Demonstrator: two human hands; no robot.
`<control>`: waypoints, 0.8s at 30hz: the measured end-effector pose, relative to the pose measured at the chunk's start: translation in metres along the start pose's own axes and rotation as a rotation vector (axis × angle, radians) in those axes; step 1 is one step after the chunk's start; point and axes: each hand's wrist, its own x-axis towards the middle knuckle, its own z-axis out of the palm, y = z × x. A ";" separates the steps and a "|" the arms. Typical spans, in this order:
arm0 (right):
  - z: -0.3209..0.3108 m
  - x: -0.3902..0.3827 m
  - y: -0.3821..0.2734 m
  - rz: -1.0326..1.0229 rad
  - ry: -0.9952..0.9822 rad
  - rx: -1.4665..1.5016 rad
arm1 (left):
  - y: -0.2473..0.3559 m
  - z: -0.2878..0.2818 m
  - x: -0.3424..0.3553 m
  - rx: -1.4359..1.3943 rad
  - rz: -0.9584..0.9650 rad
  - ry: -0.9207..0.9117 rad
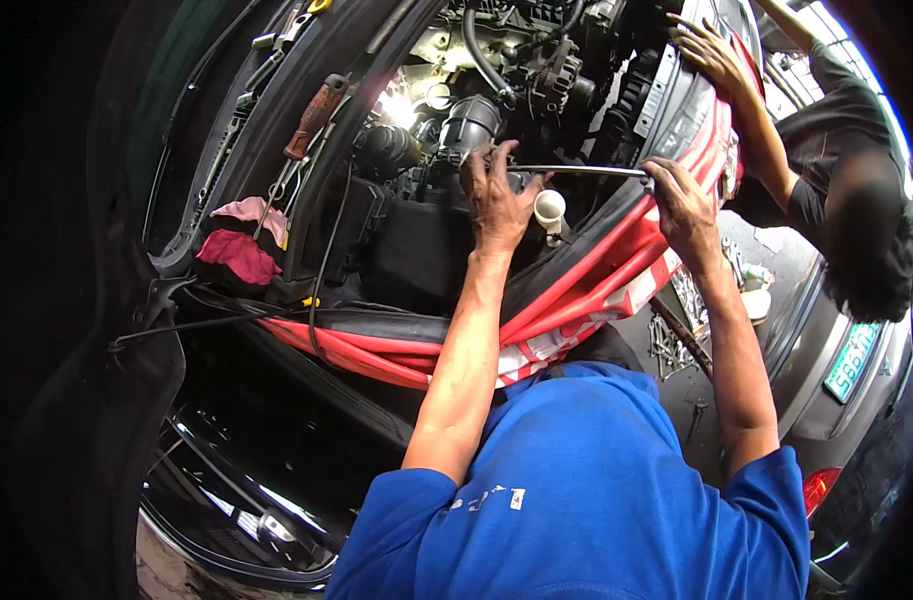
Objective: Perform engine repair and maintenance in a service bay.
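Note:
A long thin metal bar tool [587,170] lies level over the open engine bay. My left hand [502,205] has its fingers curled at the bar's left end, beside a black cylindrical housing [469,125]; exactly what its fingertips touch is partly hidden. My right hand [685,210] grips the bar's right end above the red-and-white fender cover [617,260]. Below the bar, between my hands, is a cream-coloured open reservoir neck [550,208].
A co-worker in dark clothing [807,140] leans in at right, one hand [712,55] on the car's front. An orange-handled tool [315,115] and pink rags [239,255] sit at left. Scattered wrenches [669,345] lie below right, near another car [837,420].

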 end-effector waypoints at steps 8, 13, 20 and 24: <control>-0.001 -0.009 -0.013 0.279 0.118 0.169 | -0.026 -0.019 0.004 0.423 -0.347 0.084; 0.000 -0.019 -0.006 0.408 0.176 0.211 | -0.033 -0.008 0.022 0.662 -0.525 -0.073; 0.007 -0.025 -0.009 0.401 0.181 0.207 | -0.023 -0.004 0.020 0.597 -0.554 -0.023; 0.009 -0.018 -0.019 0.295 0.167 0.195 | -0.029 -0.008 0.016 0.707 -0.503 0.104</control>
